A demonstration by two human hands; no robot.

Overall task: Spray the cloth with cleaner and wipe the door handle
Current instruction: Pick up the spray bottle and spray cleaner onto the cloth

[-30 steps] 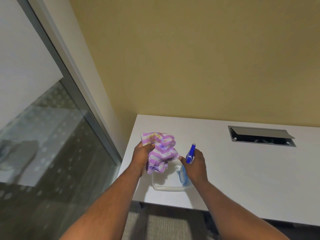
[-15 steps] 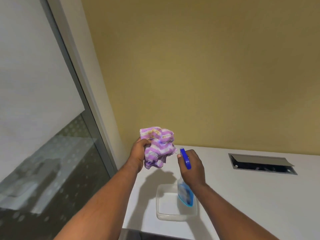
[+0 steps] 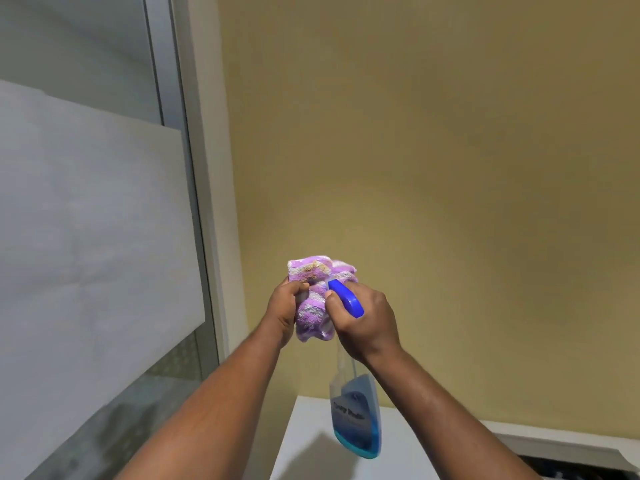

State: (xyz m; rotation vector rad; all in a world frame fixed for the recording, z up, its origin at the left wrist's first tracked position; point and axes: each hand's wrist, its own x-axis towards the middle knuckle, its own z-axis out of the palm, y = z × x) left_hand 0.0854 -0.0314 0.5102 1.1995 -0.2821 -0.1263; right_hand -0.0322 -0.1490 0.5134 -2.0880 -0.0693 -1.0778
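Note:
My left hand (image 3: pixel 286 308) grips a crumpled purple, white and yellow striped cloth (image 3: pixel 317 299), held up in front of the yellow wall. My right hand (image 3: pixel 363 323) holds a clear spray bottle (image 3: pixel 355 417) by its neck. The bottle has a blue trigger head, and a little blue liquid sits at its bottom. The blue nozzle (image 3: pixel 344 296) points at the cloth and almost touches it. No door handle is in view.
A white desk (image 3: pixel 304 445) lies below the hands, with a cable slot (image 3: pixel 571 467) at the lower right. A glass partition with a frosted band (image 3: pixel 93 244) and a grey frame (image 3: pixel 194 188) stands to the left. The yellow wall (image 3: pixel 450 168) is straight ahead.
Both hands have risen with the cloth and bottle, and the nozzle has come closer to the cloth. The view has tilted upward, so the clear tray on the desk has dropped out of sight.

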